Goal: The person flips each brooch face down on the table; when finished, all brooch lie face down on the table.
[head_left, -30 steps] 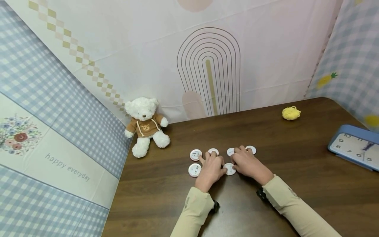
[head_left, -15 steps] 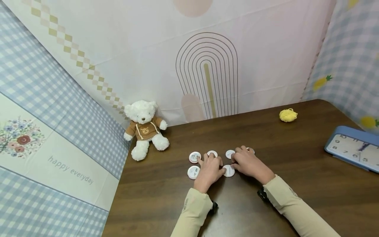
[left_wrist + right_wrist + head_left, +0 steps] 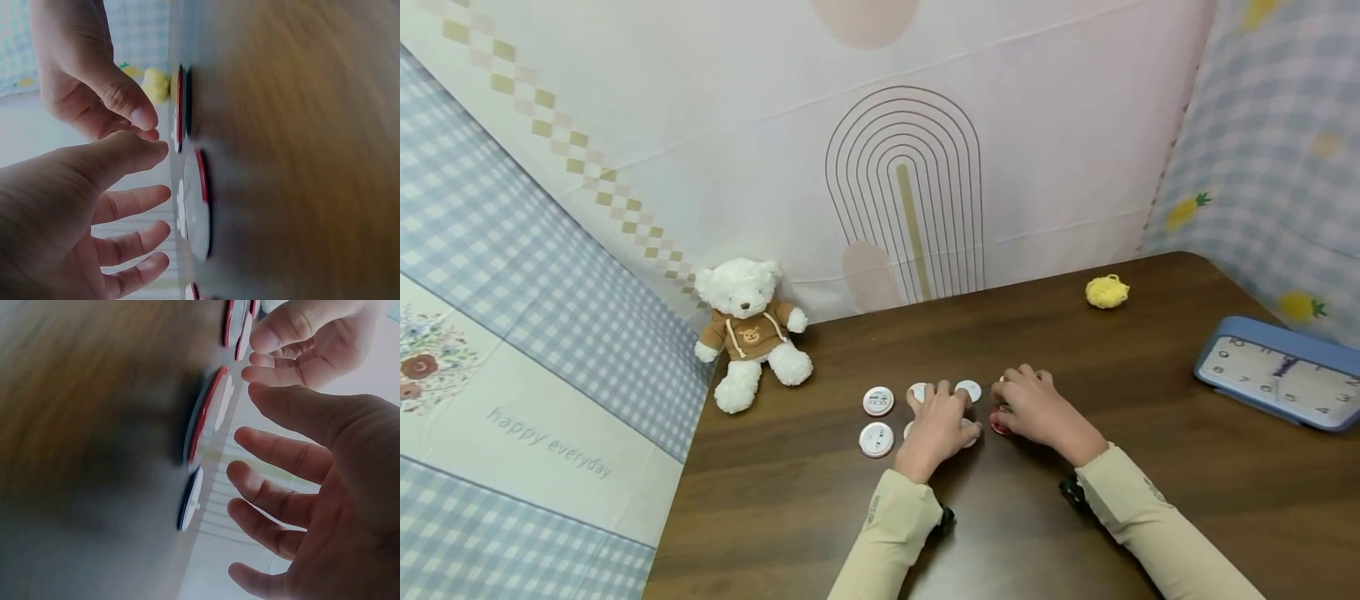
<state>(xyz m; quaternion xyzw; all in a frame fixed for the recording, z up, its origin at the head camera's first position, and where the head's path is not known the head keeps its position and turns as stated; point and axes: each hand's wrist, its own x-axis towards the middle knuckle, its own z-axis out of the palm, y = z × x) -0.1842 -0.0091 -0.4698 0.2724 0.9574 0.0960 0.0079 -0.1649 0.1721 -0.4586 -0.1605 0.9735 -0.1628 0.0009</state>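
Note:
My left hand (image 3: 936,429) is over the middle of two rows of round pin badges, its fingers apart and bent a little. Beneath its thumb a white-backed badge (image 3: 970,442) is partly covered. My right hand (image 3: 1037,408) is just to the right, with its thumb and fingertips close at a red badge (image 3: 999,422) that it partly hides. In the right wrist view the fingers (image 3: 275,506) of that hand are spread and loosely bent, with nothing between them. A red-rimmed badge (image 3: 209,419) lies face down near its thumb.
Other face-down badges lie left of the hands, one at the upper left (image 3: 877,401) and one below it (image 3: 876,439). Behind them a white teddy bear (image 3: 748,333) sits against the wall. A yellow yarn bundle (image 3: 1107,292) and a blue clock (image 3: 1281,371) stand farther right.
The head view has turned slightly right. Against the badges, both hands have moved right. A red badge now shows at the right hand, where none was visible before.

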